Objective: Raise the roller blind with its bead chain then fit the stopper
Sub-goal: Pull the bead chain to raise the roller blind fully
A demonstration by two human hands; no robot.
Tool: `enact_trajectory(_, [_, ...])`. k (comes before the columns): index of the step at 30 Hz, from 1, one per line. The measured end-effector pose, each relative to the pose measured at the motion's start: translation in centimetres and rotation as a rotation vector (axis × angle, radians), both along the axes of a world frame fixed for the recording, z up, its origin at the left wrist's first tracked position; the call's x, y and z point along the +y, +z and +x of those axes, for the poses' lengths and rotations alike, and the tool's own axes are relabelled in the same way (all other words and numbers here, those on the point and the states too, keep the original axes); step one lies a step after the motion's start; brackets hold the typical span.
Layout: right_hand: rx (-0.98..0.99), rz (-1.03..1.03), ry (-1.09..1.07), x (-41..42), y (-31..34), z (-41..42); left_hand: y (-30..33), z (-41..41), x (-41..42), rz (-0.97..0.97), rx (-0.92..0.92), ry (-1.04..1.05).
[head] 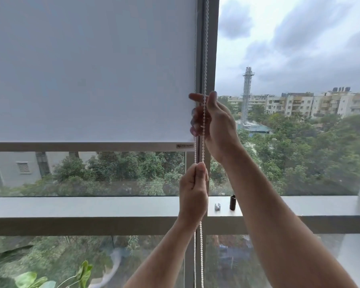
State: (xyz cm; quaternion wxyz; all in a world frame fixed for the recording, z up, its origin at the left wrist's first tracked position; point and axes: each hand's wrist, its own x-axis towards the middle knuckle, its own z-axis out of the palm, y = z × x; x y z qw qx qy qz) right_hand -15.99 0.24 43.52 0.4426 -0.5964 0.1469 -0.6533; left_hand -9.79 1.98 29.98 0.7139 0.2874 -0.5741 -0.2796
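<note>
Fingers (192, 177) of the left hand (192, 194), nearest the viewer, are curling tightly round both strands of the white plastic bead chain (204, 121), thumb pressing on top, gripping low so the pull is running straight down. Right hand (213, 123), higher up, is reaching for the same chain: forefinger extending leftward behind the strands, remaining fingers loosely curling, thumb standing upright beside them; whether it is actually pinching beads cannot be told, though it is apparently positioning for the next hand-over-hand pull. Chain is hanging along the grey vertical window mullion (211, 59), its loop dropping past the bottom of the view. Beyond the hands, a small silvery clip-like piece (217, 207), probably the stopper, and a dark cylindrical part (232, 202) are waiting on the grey window ledge (92, 204), within reach for fitting later. White fabric roller blind (92, 69), with its pale bottom bar (81, 146), is sitting roughly mid-window, so raising is judged incomplete.
</note>
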Motion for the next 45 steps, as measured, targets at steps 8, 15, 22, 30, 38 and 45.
enact_trajectory(8, [-0.069,-0.263,-0.417,1.0,0.1,3.4,0.0,2.8,-1.1,-0.022,-0.074,-0.015])
enact_trajectory(15, [0.03,-0.36,-0.551,1.0,-4.7,3.2,2.1,5.1,-3.0,0.055,-0.116,0.017])
enact_trajectory(22, [0.066,-0.221,-0.463,0.0,-10.0,2.7,11.3,3.9,-2.2,-0.066,-0.059,-0.162])
enact_trajectory(30, [0.166,-0.171,-0.292,-2.0,-10.8,0.3,14.8,0.3,-1.0,-0.126,0.154,-0.267])
enact_trajectory(38, [0.228,-0.086,-0.379,-3.6,-5.0,-3.3,8.9,1.1,-1.9,-0.126,0.046,-0.078])
enact_trajectory(45, [0.059,-0.081,-0.044,-1.3,6.2,0.5,5.6,0.3,-1.6,-0.068,0.029,-0.067])
